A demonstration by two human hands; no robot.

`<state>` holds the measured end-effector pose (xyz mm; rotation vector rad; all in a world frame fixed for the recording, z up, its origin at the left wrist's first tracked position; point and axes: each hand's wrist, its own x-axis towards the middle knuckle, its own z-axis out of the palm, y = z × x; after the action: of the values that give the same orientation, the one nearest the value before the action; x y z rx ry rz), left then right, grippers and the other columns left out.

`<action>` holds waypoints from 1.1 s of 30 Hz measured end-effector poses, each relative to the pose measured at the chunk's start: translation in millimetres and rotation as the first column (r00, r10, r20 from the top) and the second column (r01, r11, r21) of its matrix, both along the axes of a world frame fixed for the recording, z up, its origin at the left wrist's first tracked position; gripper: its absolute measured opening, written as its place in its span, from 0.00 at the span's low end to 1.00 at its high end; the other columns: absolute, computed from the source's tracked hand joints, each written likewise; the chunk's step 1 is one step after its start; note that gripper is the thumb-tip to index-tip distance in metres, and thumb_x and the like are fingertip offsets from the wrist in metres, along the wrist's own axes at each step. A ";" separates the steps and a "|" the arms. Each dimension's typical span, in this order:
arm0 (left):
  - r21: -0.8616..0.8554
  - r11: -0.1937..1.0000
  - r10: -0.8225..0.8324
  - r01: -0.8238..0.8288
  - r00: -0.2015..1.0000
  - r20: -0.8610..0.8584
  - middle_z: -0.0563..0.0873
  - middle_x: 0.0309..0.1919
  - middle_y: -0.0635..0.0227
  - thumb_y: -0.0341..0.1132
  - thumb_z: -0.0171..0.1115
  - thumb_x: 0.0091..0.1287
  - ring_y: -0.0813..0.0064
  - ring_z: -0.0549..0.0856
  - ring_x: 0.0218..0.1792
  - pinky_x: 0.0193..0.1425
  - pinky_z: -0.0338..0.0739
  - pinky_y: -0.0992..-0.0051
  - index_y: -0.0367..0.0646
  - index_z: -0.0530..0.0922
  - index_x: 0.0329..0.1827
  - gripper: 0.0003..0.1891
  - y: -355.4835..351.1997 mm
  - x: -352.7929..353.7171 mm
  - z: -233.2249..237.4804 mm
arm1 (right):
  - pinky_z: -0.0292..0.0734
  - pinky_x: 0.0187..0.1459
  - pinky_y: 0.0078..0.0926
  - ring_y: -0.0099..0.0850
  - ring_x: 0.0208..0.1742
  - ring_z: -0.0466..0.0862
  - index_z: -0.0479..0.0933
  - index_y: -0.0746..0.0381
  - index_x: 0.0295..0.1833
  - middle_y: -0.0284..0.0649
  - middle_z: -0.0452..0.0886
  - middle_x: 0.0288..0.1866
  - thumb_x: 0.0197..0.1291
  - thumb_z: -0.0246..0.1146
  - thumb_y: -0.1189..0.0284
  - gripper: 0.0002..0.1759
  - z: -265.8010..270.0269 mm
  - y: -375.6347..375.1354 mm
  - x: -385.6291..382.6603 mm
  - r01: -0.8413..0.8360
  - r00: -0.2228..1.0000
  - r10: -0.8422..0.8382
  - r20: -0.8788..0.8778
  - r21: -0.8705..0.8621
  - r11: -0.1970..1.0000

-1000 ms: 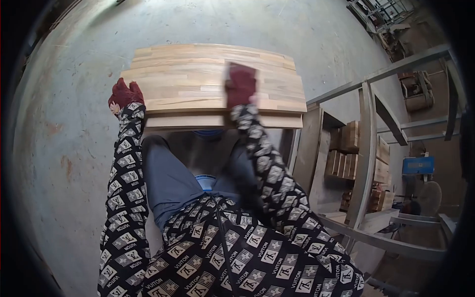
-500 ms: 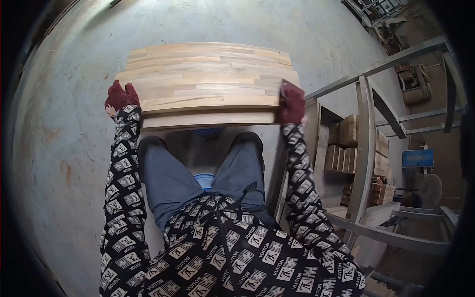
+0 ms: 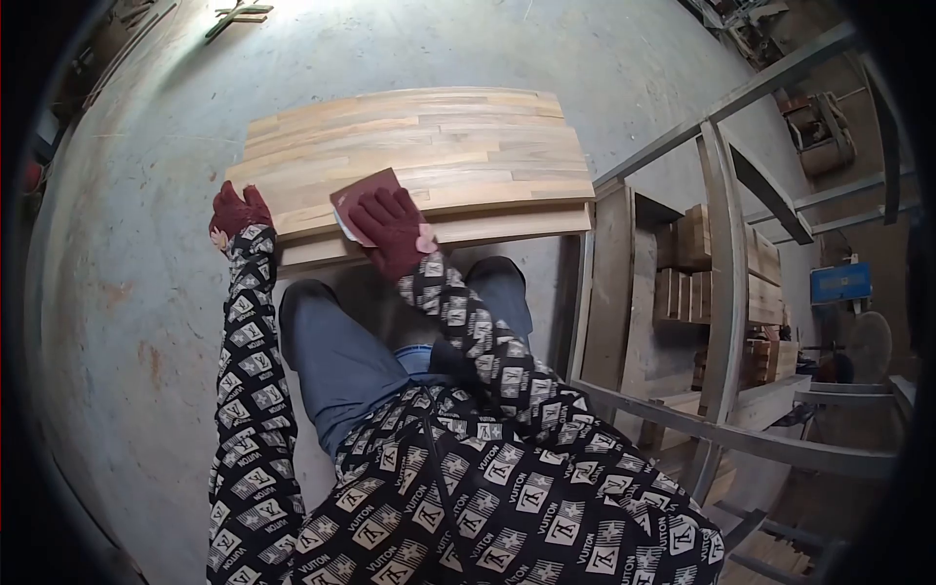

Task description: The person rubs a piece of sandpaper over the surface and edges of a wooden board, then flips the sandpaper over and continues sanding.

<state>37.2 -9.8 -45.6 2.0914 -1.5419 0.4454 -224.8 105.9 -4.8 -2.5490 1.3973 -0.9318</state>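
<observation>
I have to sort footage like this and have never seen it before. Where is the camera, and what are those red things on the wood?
The camera sits on a person's head and looks down, so you see their own patterned sleeves, grey trousers and two hands in red gloves. The bent, round edges come from the wide lens. No machine is at work here.

In front of the knees lies a wooden panel made of glued strips. It rests on another board above a concrete floor.

The left hand clasps the panel's left edge. The right hand lies flat on a reddish-brown sheet, probably sandpaper, and presses it to the panel near the front edge.

To the right stands a metal frame with stacked wood blocks behind it.
</observation>
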 end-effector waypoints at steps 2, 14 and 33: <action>-0.012 1.000 -0.017 0.017 1.000 -0.013 0.82 0.50 0.54 0.49 0.59 0.66 0.52 0.86 0.44 0.47 0.81 0.56 0.44 0.74 0.58 0.23 0.1 0.9 -3.0 | 0.65 0.65 0.49 0.51 0.62 0.74 0.77 0.59 0.57 0.48 0.78 0.58 0.44 0.66 0.74 0.29 -32.7 -2.9 -33.2 0.152 0.985 -0.135 0.109 -0.162 0.975; -0.011 1.000 -0.003 0.003 1.000 -0.021 0.82 0.51 0.52 0.49 0.59 0.66 0.50 0.86 0.44 0.47 0.81 0.54 0.43 0.75 0.58 0.23 -3.4 2.7 -5.1 | 0.67 0.66 0.44 0.44 0.66 0.72 0.74 0.61 0.62 0.47 0.76 0.63 0.59 0.56 0.66 0.25 -81.0 -14.8 -217.5 0.812 0.569 -0.818 -0.085 -0.099 0.575; -0.029 0.999 -0.019 0.018 0.999 -0.029 0.83 0.51 0.52 0.48 0.58 0.66 0.50 0.86 0.44 0.48 0.81 0.55 0.44 0.75 0.58 0.23 -3.0 2.3 -5.4 | 0.71 0.57 0.46 0.51 0.57 0.78 0.78 0.60 0.57 0.49 0.81 0.55 0.51 0.64 0.73 0.24 -37.8 2.4 -219.2 0.530 0.815 -0.576 -0.052 -0.334 0.780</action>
<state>39.5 -12.8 -51.0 2.0511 -1.5277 0.4259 -444.0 108.4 -42.6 -2.4809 2.3052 -1.1199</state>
